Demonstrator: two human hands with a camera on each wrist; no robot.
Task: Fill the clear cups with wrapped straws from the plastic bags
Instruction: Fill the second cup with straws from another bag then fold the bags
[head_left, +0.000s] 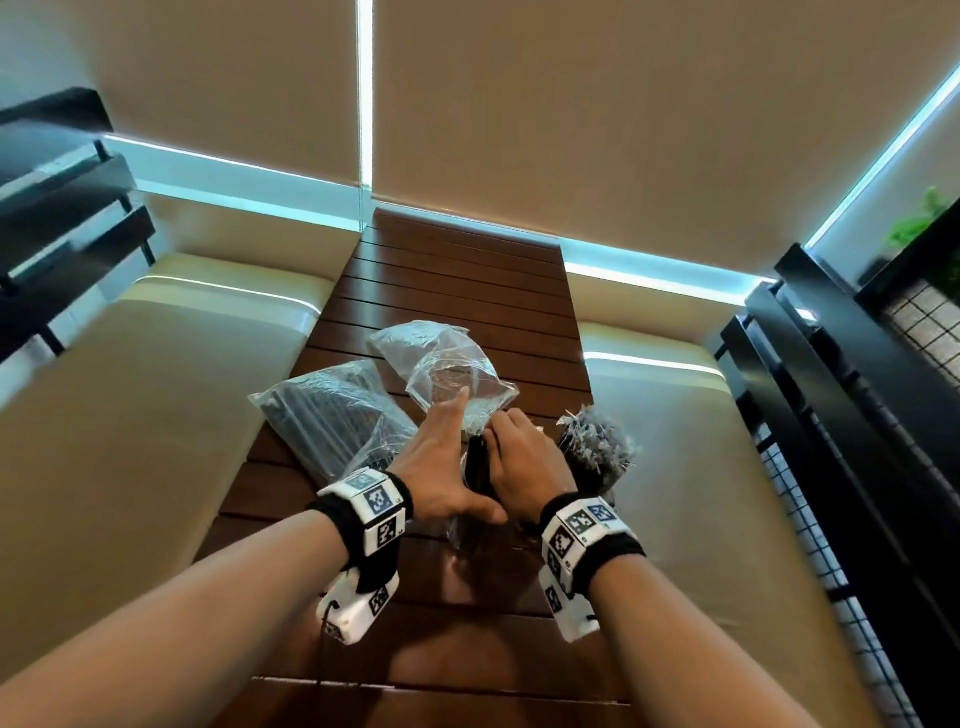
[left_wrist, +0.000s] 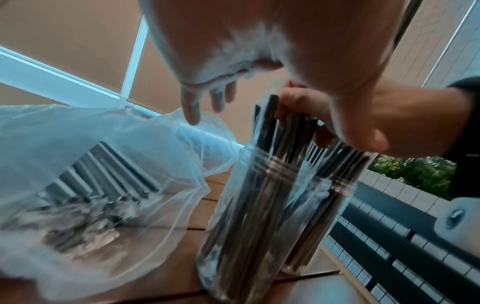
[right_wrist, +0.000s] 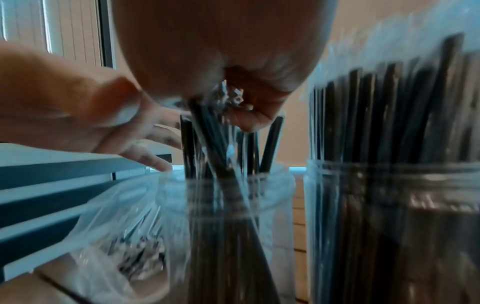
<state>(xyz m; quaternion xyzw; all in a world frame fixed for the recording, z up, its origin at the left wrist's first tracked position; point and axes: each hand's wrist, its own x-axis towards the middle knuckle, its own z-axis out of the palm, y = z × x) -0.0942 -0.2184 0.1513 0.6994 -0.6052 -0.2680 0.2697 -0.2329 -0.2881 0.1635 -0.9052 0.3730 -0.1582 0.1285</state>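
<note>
Dark slatted wood makes up the table. At its middle the right hand curls its fingers round a bunch of wrapped straws, standing in a clear cup. The left hand hovers at nine o'clock of it, fingers straight and spread, holding nothing. A second cup, packed with straws, stands at three o'clock. Two plastic bags lie at ten o'clock and twelve o'clock; the first holds straws.
</note>
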